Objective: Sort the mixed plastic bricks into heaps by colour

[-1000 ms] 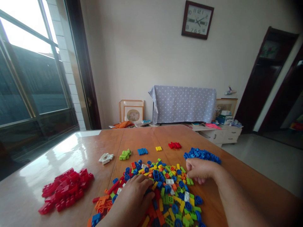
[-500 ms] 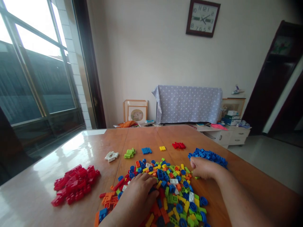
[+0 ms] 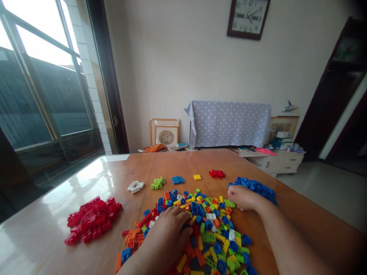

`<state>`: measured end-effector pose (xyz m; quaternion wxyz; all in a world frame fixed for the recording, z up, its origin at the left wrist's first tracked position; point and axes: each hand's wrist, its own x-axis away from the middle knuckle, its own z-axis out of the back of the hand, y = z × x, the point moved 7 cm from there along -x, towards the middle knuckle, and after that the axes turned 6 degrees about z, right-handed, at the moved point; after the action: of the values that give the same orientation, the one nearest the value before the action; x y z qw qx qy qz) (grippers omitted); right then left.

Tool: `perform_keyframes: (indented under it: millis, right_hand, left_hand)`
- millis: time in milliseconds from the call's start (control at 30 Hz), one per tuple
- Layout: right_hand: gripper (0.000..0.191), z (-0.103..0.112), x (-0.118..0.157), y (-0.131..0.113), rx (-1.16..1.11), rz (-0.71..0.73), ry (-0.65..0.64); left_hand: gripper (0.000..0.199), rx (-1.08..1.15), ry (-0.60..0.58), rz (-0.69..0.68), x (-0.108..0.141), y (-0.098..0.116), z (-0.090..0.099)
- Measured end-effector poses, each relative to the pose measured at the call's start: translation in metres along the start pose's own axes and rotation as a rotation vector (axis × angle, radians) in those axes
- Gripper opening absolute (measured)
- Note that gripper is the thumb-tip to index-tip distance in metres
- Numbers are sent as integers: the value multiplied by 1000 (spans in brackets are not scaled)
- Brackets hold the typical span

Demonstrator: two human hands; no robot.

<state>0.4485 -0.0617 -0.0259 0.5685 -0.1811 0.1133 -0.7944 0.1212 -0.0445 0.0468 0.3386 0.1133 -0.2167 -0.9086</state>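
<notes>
My left hand lies palm down over the mixed pile of toy building bricks. Its thumb is apart from its slightly bent fingers, and its palm side is hidden. At the right edge of that pile, my right hand has its fingers curled closed. Whether anything is inside them is hidden. Some light green bricks lie right by its fingers. Just behind this hand is a heap of blue bricks.
A heap of red bricks lies on the left of the wooden table. Across the back sit small groups of white bricks, green bricks, blue bricks, yellow bricks and red bricks.
My right hand has shifted slightly left and up towards the green bricks at the pile's edge. My left hand stays on the pile. The view has tilted a little.
</notes>
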Motion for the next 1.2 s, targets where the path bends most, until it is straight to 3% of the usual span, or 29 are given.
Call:
perform_keyframes:
  millis: [800,1200]
  right_hand:
    - [16,4,-13,-13,74,8,215]
    - [20,-2,-15,-9,24,51,168]
  left_hand:
    - [29,33,40,-10,0,-4,-3]
    - [25,18,47,19,1,-4,-2]
